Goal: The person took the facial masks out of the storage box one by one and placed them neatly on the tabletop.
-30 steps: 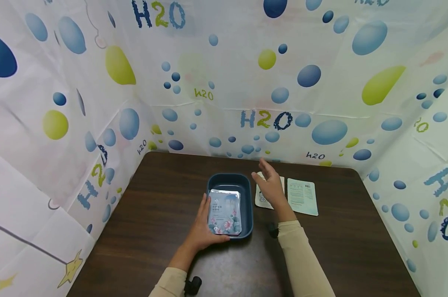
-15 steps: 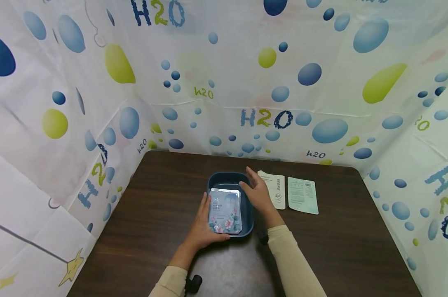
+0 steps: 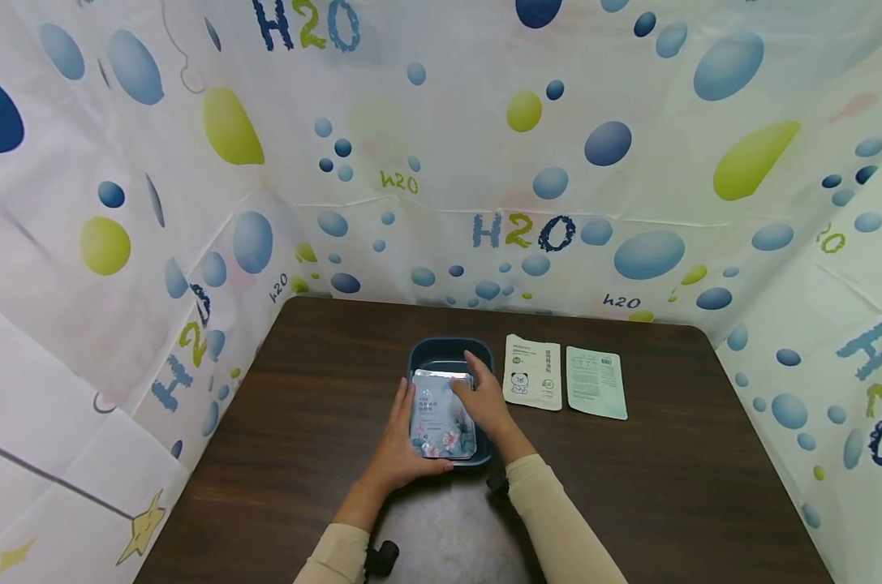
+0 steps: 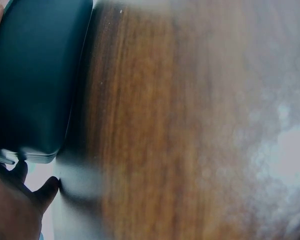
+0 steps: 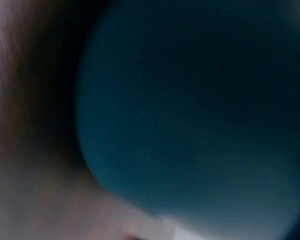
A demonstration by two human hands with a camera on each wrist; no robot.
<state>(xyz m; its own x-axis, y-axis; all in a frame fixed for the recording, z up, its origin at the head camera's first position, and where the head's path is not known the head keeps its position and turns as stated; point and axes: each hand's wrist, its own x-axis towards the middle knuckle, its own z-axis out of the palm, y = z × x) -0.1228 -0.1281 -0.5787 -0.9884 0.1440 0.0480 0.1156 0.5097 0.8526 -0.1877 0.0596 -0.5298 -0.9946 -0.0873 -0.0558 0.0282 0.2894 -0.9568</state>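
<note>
A dark blue rectangular plastic tub (image 3: 428, 350) stands on the table. In it lies a shiny blue sachet with pink flowers (image 3: 437, 418), like a face-mask packet. My left hand (image 3: 397, 454) holds the tub's near left corner, fingers along the left side and thumb at the front. The left wrist view has the tub's wall (image 4: 35, 75) between the thumb and the fingers (image 4: 15, 210). Over the tub's right side is my right hand (image 3: 488, 405), its fingers fairly straight and its thumb overlapping the sachet. Blurred tub wall (image 5: 165, 125) fills most of the right wrist view.
Right of the tub lie a cream sachet with a cartoon bear (image 3: 531, 373) and a pale green sachet (image 3: 596, 383), side by side. The dark wooden table (image 3: 324, 381) meets a white curtain with bubble prints (image 3: 441, 138) at the back.
My right hand has moved left, from above the cream sachet to the tub's right side, uncovering the cream sachet. My left hand, the tub and the flowered sachet stay in place.
</note>
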